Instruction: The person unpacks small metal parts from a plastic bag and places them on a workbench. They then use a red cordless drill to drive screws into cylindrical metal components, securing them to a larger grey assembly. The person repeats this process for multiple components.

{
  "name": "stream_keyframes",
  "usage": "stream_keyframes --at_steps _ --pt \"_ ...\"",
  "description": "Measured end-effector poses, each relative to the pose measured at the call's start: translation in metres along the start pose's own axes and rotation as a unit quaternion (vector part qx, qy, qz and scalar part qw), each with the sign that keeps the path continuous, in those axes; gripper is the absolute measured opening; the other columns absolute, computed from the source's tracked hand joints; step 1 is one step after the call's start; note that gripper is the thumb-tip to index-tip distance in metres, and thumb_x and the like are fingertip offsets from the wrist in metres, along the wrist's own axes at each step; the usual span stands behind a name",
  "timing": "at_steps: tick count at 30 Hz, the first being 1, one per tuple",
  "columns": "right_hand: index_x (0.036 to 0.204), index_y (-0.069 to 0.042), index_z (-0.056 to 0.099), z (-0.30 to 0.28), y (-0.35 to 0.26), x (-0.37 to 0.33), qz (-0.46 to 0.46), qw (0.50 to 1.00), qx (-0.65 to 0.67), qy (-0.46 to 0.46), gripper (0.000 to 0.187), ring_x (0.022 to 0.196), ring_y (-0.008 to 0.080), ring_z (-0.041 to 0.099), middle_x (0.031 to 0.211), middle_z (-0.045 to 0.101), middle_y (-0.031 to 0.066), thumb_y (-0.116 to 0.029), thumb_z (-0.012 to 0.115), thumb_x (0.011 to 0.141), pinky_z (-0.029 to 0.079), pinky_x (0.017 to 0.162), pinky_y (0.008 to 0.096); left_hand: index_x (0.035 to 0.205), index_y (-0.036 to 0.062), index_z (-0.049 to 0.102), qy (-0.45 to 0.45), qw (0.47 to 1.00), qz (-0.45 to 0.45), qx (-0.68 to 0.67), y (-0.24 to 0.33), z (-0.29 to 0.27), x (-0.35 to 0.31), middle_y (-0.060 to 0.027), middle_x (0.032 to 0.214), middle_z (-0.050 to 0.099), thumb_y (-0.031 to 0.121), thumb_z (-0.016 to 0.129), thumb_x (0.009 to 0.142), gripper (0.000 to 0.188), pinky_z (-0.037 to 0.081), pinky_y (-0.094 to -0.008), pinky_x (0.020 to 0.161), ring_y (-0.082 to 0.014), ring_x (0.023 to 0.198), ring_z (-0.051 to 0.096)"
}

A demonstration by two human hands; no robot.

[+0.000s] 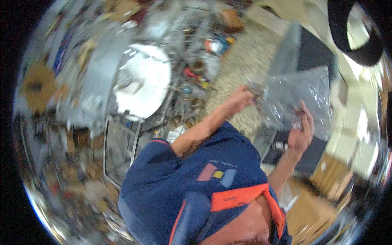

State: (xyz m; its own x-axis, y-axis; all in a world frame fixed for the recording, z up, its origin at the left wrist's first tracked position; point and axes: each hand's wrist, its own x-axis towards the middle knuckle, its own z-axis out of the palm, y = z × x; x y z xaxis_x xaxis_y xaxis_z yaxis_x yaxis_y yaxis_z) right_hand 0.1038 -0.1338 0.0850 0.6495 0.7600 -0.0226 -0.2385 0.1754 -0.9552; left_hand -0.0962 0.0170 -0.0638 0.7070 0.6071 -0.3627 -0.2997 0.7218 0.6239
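A clear plastic bag (312,92) is spread between my hands, its crinkled film catching the light. My left hand (241,99) is closed on the bag's left end, where the film bunches up with small greyish bits that are too blurred to name. On the bag's lower right part, my right hand (301,132) grips the film with its fingers pointing upward. Part of those fingers is blurred against the shiny plastic. Behind the bag stands a large dark grey box-like object (314,51) with a lighter side.
At the left, a round white dish-like object (145,81) stands above a metal-framed stand (120,141). Small coloured items crowd beside it. Brown cardboard boxes (332,175) lie at the lower right. Speckled floor (245,57) runs between. A black strap (359,55) hangs at upper right.
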Motion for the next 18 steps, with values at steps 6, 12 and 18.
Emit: stream_keyframes --at_steps 6,12,18 --pt "0.124 0.005 0.066 0.063 0.049 -0.004 0.094 0.971 -0.142 -0.167 0.034 0.117 0.0247 0.062 0.128 0.066 0.0161 -0.005 0.063 0.092 0.047 0.104 0.0381 0.157 0.0130 0.023 0.085 0.860 0.174 0.472 0.015 -0.031 -0.045 -0.0114 0.149 0.049 0.022 0.075 0.084 0.091 0.053 -0.0407 0.092 -0.0285 0.122 0.056" --pt "0.125 0.004 0.067 0.101 0.055 -0.019 0.122 0.926 -0.208 -0.291 0.036 0.119 0.0212 0.060 0.126 0.067 0.0130 -0.005 0.067 0.090 0.044 0.104 0.0361 0.135 0.0120 0.060 0.102 0.847 0.188 0.488 0.034 -0.012 -0.091 -0.0110 0.113 0.072 0.020 0.075 0.084 0.054 0.054 -0.0347 0.083 -0.0202 0.092 0.066" --pt "0.137 0.003 0.056 0.119 0.050 -0.026 0.045 0.931 -0.174 -0.318 0.051 0.118 0.0217 0.060 0.130 0.064 0.0137 -0.009 0.069 0.089 0.047 0.099 0.0347 0.088 0.0033 0.076 0.338 0.796 0.233 0.444 0.119 -0.033 -0.158 -0.0078 0.077 0.073 0.024 0.077 0.083 0.021 0.053 -0.0350 0.067 -0.0147 0.069 0.064"
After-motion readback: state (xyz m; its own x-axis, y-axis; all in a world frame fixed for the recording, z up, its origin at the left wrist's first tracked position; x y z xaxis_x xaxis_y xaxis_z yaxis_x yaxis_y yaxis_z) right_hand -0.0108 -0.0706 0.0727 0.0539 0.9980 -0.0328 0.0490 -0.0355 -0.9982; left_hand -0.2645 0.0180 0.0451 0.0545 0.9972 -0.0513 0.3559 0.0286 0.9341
